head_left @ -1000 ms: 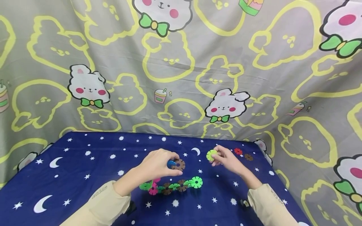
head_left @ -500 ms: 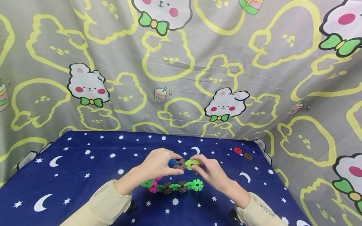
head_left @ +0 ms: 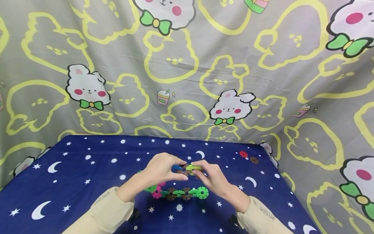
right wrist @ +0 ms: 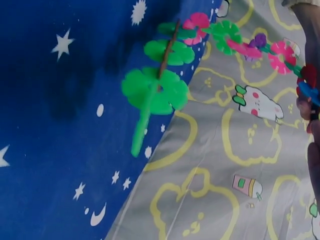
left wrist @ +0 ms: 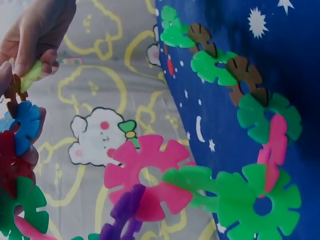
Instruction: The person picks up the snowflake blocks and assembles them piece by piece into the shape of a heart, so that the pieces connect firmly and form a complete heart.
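Observation:
My left hand point(head_left: 162, 167) holds the end of a chain of slotted plastic snowflake discs, with a blue disc point(left wrist: 25, 126) and a brown disc point(head_left: 183, 171) at its fingers. Between thumb and fingers, my right hand point(head_left: 214, 178) pinches a yellow-green disc point(head_left: 191, 168). Its edge meets the brown disc; whether their slots interlock I cannot tell. From the left hand the chain loops down through red, green, purple and pink discs point(left wrist: 150, 176). Its other end, a bright green disc point(head_left: 202, 192), hangs below the hands. The left hand hides part of the chain in the head view.
A loose red disc point(head_left: 243, 154) and a loose brown disc point(head_left: 254, 160) lie at the back right of the table, on a dark blue cloth point(head_left: 96, 191) printed with stars and moons. Behind the table hangs a grey curtain point(head_left: 187, 130) with rabbit prints.
My right hand has brought the yellow-green disc leftward from the back right to the brown disc. The left hand has stayed nearly in place, still holding the chain.

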A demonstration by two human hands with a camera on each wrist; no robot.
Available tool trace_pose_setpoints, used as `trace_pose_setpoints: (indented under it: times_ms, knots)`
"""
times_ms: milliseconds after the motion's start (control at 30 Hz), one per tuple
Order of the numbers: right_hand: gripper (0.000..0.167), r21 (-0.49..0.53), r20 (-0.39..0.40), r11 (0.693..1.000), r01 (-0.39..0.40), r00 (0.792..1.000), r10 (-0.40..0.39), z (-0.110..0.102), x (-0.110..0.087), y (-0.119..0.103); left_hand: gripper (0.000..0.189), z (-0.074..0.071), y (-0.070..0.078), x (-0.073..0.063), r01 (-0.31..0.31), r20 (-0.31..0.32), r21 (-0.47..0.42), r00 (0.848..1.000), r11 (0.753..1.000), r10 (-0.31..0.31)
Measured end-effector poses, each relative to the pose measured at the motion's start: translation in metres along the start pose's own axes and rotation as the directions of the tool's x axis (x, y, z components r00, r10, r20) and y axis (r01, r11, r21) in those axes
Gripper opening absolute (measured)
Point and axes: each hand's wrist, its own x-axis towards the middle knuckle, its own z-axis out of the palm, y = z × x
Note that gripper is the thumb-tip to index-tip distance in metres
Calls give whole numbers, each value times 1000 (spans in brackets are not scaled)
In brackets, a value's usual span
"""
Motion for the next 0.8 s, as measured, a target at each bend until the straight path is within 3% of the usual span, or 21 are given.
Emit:
trace_pose_setpoints:
  times_ms: [133,300,500,600,733,800]
  knots:
    - [20,37,41,998,-42,998,40,-6,1,0,40,-2,1,1,3,-5,-9,1000,1000,-3]
    - [33,25,89,995,-93,992,91,-9,-2,-1,39,-6,-1,0,60,33,-44,998,997,-59]
    - [39,-41,13,993,-108,994,108,-3,-3,1,51,-6,3,2,133,-6,11,991,991,-133]
    - [39,-49,-34,990,-131,991,129,-1,-4,3,57,-6,10,5,129,-45,40,991,991,-127]
    - [41,-30,-60,989,-147,988,145,2,-6,5,41,-2,14,10,82,-90,-29,992,996,-85]
    - [41,-22,-59,990,-138,989,136,3,-6,6,28,0,14,13,85,-98,-81,991,993,-93]
